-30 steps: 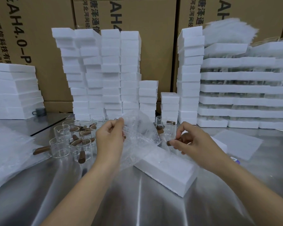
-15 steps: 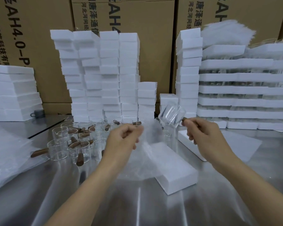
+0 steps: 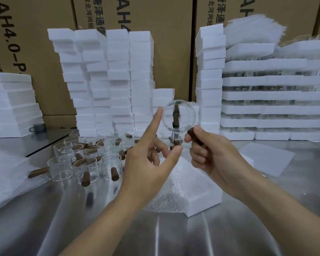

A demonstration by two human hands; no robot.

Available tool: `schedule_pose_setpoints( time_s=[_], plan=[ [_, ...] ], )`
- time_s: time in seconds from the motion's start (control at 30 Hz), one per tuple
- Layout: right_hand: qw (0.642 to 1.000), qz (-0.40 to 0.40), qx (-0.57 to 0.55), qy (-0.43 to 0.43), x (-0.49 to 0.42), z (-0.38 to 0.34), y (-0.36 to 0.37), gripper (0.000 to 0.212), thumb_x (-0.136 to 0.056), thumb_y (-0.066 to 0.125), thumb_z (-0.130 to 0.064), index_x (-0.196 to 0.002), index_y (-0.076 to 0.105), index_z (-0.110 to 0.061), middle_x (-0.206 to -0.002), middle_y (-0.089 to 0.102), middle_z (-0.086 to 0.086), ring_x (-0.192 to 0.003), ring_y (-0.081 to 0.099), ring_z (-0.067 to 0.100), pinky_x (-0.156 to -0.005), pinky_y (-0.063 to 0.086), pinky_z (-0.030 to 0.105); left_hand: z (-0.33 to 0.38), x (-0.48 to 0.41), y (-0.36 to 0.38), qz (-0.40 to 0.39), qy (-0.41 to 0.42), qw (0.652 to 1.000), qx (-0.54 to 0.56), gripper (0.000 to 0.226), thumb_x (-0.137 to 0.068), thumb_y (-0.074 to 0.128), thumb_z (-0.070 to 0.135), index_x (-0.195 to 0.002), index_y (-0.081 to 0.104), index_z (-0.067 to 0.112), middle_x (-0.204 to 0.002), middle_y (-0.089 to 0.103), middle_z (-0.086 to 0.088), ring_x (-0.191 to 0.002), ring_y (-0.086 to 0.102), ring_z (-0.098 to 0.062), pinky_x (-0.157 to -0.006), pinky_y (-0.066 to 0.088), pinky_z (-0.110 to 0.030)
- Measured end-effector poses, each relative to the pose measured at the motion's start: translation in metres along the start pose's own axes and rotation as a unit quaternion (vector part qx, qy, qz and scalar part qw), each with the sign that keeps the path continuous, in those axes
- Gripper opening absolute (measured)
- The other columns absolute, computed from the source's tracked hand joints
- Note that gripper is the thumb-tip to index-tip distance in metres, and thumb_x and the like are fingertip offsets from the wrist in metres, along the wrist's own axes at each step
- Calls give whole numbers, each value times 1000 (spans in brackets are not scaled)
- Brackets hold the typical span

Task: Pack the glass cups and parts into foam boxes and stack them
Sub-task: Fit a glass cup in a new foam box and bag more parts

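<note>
On the left side of the shiny table point(image 3: 174, 237), the spare cups point(image 3: 85, 159) stood in a bunch, waiting for their turn. Next came my left hand point(image 3: 148, 163), lifted up and holding nothing, its pointing finger straight and close to the round rim, I think to check the glass. Over on the right, my right hand point(image 3: 211, 152) pinched the brown handle point(image 3: 191, 133) and held one glass cup point(image 3: 179, 115) up high, round end facing me, with the foam box point(image 3: 201, 191) and bubble wrap point(image 3: 172, 196) lying below, ready for it.
</note>
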State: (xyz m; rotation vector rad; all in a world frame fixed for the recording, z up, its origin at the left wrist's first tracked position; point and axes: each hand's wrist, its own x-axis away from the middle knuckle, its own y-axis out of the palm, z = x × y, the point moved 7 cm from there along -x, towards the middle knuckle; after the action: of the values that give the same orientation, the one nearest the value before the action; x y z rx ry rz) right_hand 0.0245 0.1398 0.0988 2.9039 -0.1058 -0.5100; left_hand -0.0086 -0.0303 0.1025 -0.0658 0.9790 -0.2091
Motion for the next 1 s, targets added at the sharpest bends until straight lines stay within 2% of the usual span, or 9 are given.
schedule_pose_setpoints(
  time_s=[0.1,0.23,0.3,0.37,0.47,0.57,0.67,0.83,1.0],
  plan=[
    [1000,7,-1,0,1,-2,0,38,-92,68,-52,-89,76,-15,-64,34,-4,-57,34,12,-53,38,20,-2,1,0,-2,2,1000,-9,83,-91,78,40,-157,34,65,-76,59,8,-58,46,-10,-63,42,-14],
    [1000,14,0,-1,2,-2,0,36,-90,68,-51,-87,78,-16,-64,35,-2,-58,36,13,-53,39,20,-6,1,0,-6,-9,1000,-9,83,-91,78,42,-159,34,62,-77,60,4,-58,46,-11,-63,42,-14],
    [999,32,19,-18,3,-5,-2,33,-90,69,-49,-89,81,-18,-67,46,-1,-61,45,12,-57,41,22,-7,0,-1,-9,-16,1000,3,81,-90,78,49,-158,36,62,-79,62,2,-60,49,-16,-64,43,-15],
    [992,72,74,-72,5,-13,-8,22,-97,70,-39,-96,83,-23,-75,64,-4,-70,59,8,-64,47,24,-9,-1,-2,-4,-33,999,33,77,-87,77,58,-156,42,58,-79,62,-1,-65,53,-26,-66,45,-15],
    [956,107,201,-187,10,-30,-11,15,-103,68,-26,-104,82,-31,-90,77,-10,-83,68,3,-70,55,21,-13,-2,-5,18,-55,996,68,77,-82,77,70,-152,54,48,-73,55,-4,-65,51,-23,-68,45,-16],
    [926,101,258,-257,17,-39,-4,16,-102,70,-19,-109,78,-32,-99,78,-11,-93,71,6,-73,54,14,-18,-4,-6,33,-61,995,65,70,-86,81,62,-150,58,41,-68,50,-3,-63,45,-11,-67,45,-14],
    [880,116,341,-309,25,-44,3,22,-101,71,-19,-114,74,-36,-105,73,-14,-103,70,11,-77,53,14,-22,-4,-6,35,-75,994,66,78,-83,81,57,-154,56,36,-65,48,8,-61,43,-6,-71,48,-17],
    [813,144,423,-373,34,-51,8,24,-99,72,-17,-121,75,-25,-110,70,-10,-99,68,10,-78,52,16,-17,-4,-9,34,-54,997,35,76,-85,84,48,-153,53,49,-66,49,5,-63,46,-14,-69,48,-20],
    [795,140,436,-399,36,-52,11,24,-99,72,-20,-123,75,-24,-110,70,-8,-96,68,7,-76,52,14,-20,-5,-11,39,-44,998,9,73,-89,85,34,-150,52,55,-65,48,13,-62,46,-9,-67,47,-17]
  ],
)
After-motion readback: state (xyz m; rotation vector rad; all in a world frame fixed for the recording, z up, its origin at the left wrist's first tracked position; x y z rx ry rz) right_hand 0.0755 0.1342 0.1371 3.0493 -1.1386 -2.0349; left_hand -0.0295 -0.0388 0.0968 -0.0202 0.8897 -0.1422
